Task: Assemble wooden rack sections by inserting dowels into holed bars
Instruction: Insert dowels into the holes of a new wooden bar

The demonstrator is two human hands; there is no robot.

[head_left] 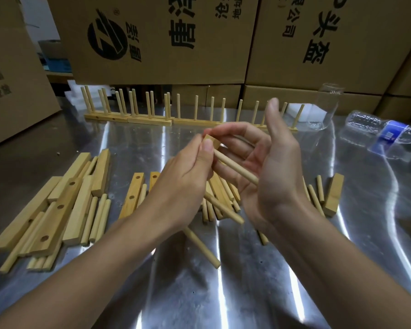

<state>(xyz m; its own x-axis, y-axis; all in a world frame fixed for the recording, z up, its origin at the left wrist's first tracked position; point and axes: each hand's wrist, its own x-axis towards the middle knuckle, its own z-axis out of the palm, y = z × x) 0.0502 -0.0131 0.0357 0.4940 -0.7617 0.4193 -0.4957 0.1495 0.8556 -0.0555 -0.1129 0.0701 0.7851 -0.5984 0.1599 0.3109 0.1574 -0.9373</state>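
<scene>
In front of the finished racks, the left hand pinches the end of a seemingly light, stiff bar while the right hand, fingers loosely spread, cups its dowel, best gripped near the hole.

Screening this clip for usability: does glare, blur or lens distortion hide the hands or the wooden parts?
Head view, the only one: white glare streaks cross the metal table, strongest lower right; wide-angle bending tilts the cardboard boxes at the edges; the raised thumb of the right hand looks slightly soft, while the left hand, its bar and the dowel read sharply.
</scene>
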